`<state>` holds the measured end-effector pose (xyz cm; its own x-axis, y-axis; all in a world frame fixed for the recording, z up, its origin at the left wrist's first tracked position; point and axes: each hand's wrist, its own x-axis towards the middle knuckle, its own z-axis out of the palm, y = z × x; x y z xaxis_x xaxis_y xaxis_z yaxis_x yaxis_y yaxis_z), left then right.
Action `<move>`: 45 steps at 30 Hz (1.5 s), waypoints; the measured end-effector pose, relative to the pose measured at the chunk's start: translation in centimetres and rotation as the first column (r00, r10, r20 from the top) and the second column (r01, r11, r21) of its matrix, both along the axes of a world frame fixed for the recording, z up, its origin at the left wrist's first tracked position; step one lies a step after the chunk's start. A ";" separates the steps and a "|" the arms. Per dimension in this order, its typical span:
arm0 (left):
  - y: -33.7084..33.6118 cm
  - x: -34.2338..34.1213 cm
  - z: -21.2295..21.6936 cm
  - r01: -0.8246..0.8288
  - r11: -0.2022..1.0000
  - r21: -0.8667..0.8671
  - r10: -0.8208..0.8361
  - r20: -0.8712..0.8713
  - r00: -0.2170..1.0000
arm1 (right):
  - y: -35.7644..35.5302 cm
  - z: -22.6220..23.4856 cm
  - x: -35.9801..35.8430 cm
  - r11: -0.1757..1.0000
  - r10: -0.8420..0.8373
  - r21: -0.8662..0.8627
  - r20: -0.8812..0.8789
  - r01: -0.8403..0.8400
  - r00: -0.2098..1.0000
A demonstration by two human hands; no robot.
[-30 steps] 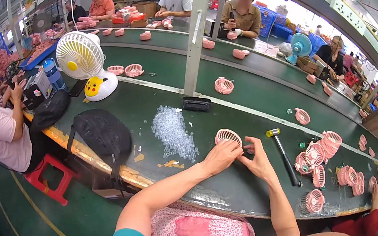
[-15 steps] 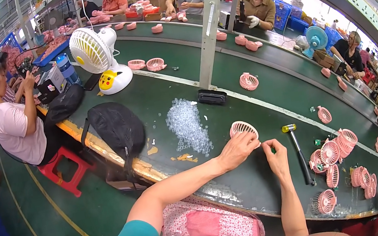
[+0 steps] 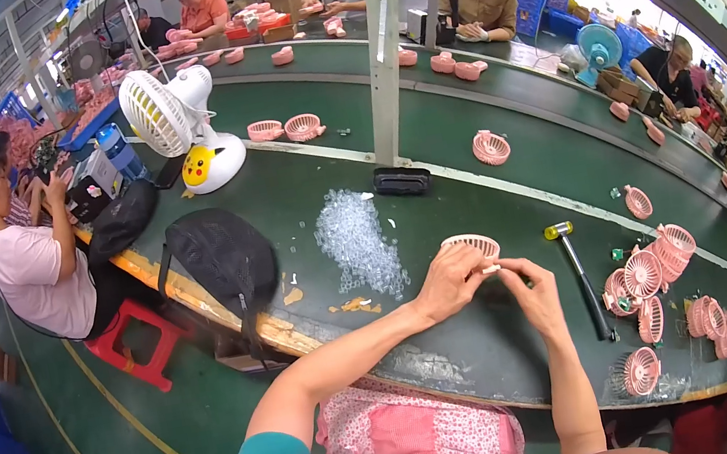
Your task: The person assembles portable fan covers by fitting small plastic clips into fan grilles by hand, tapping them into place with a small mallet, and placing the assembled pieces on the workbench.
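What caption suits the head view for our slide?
Both hands, left hand and right hand, hold a pink grille over a green table.

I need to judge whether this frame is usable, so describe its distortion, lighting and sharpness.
Head view: strong fisheye, so the long green workbench and the white post bend toward a black rim. Daylight blows out the upper right, behind the small blue fan. The middle is fairly sharp: both hands, left and right, at the round pink fan grille, read clearly. The far edges go soft.
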<state>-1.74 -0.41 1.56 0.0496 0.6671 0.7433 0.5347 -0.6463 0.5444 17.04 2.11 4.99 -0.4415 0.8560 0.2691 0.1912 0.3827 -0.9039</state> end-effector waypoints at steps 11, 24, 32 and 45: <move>-1.9 0.7 1.5 0.632 0.694 -0.345 -0.254 0.705 0.662 | -1.0 0.9 1.5 0.959 0.039 -0.271 -0.178 -0.087 0.983; 0.0 0.8 -0.7 -0.081 0.997 -0.009 0.069 -0.431 0.900 | 5.1 -3.7 1.1 0.911 -0.263 0.411 0.490 0.045 0.831; -1.5 2.9 -0.6 -0.079 0.995 0.059 0.098 -0.495 0.863 | 5.6 -5.3 10.4 0.660 -0.738 0.700 0.533 0.274 0.414; -2.0 2.7 -0.1 -0.070 0.996 0.060 0.090 -0.480 0.872 | 0.1 0.3 5.4 0.789 -0.334 0.559 0.038 0.258 0.942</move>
<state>1.00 -2.40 1.44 0.3562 0.6552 0.6662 0.7751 -0.6054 0.1810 22.46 2.18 5.25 -0.2536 0.6837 0.6843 0.4745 0.7044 -0.5280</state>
